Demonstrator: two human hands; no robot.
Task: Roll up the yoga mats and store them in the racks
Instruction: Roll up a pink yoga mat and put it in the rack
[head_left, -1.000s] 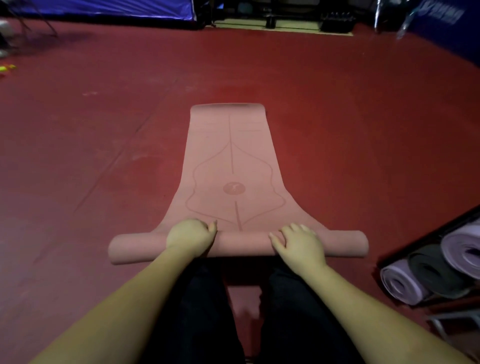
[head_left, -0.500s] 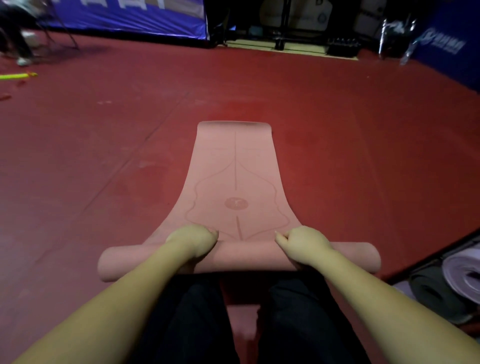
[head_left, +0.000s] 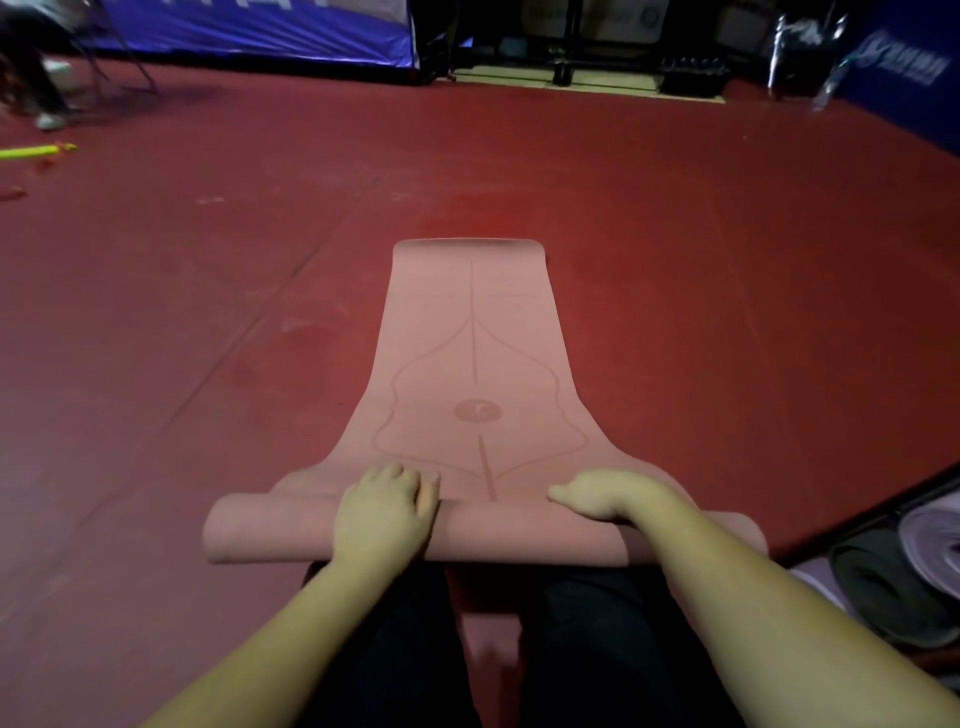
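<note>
A pink yoga mat (head_left: 472, 358) lies on the red floor and stretches away from me. Its near end is wound into a thick roll (head_left: 519, 535) that lies across in front of my knees. My left hand (head_left: 384, 514) rests on top of the roll, left of centre, with its fingers laid forward over it. My right hand (head_left: 608, 496) is right of centre, its fingers curled over the roll's far side and its thumb pointing left. The mat's far end (head_left: 467, 244) lies flat.
A black rack (head_left: 883, 512) at the lower right holds rolled mats, one dark grey (head_left: 883, 582) and one pale lilac (head_left: 935, 540). Blue banners (head_left: 260, 26) and dark equipment line the back. A yellow stick (head_left: 36, 151) and a person's legs (head_left: 41, 88) are far left.
The roll has moved forward and grown thicker, leaving less flat mat. My left hand went from a curled grip to lying flatter on top; my right hand has shifted onto the roll's far side.
</note>
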